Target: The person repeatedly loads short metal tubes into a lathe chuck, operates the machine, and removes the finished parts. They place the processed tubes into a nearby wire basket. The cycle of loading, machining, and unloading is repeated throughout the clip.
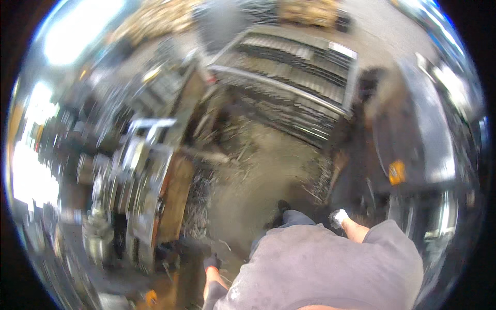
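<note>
My left hand [212, 262], in a dark glove with a red cuff, hangs low at the left of my body, beside the foot of a machine. At the right, my right hand [338, 219] wears a white and grey glove and hangs near a dark bench. Motion blur hides the fingers of both hands, and nothing held can be made out. Between and ahead of them lies a dusty floor [248, 186], with my dark shoe [283, 205] on it.
Ahead stands a metal rack [286, 89] with rows of metal parts. A machine [135, 182] with a brown panel fills the left. Metal shavings [197, 201] lie beside it. At the right, a yellow object [396, 173] is on the dark bench [403, 131].
</note>
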`<state>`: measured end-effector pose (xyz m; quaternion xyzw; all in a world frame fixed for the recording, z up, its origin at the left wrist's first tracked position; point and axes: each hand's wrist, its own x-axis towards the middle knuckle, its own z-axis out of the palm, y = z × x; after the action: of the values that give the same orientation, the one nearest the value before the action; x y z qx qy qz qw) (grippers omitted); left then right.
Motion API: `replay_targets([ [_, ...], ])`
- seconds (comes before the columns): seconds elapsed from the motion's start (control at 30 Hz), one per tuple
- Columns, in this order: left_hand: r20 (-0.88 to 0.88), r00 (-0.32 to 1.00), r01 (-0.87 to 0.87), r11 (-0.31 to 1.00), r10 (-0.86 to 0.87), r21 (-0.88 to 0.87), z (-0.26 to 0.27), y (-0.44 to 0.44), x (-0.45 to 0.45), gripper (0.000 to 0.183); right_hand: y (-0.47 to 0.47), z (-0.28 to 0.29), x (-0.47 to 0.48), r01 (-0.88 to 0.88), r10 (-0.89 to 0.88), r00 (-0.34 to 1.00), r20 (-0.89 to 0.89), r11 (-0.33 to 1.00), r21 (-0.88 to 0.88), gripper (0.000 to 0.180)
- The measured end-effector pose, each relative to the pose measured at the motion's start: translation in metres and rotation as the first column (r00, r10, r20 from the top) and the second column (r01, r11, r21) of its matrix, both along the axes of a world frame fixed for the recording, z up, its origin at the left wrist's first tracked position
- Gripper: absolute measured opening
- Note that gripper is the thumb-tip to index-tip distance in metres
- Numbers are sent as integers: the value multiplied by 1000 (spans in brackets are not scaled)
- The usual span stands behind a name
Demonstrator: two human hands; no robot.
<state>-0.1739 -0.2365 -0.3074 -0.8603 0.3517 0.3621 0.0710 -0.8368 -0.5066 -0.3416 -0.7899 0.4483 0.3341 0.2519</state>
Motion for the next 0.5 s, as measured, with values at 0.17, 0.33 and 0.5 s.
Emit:
replay_targets([
  [0.17, 232, 900, -326, 924, 368, -202, 0, 80, 3, 34, -145, 8, 54, -565, 567, 822, -45, 804, -184, 41],
  [0.33, 305, 202, -748, 348, 931, -566, 53, 167, 76, 39, -245, 42, 153, -365, 461, 872, 165, 836, -410, 28],
  [0.5, 565, -48, -813, 296, 824, -501, 111, 248, 145, 47, -256, 56, 250, 140, -69, 911, 406, 979, -149, 37],
])
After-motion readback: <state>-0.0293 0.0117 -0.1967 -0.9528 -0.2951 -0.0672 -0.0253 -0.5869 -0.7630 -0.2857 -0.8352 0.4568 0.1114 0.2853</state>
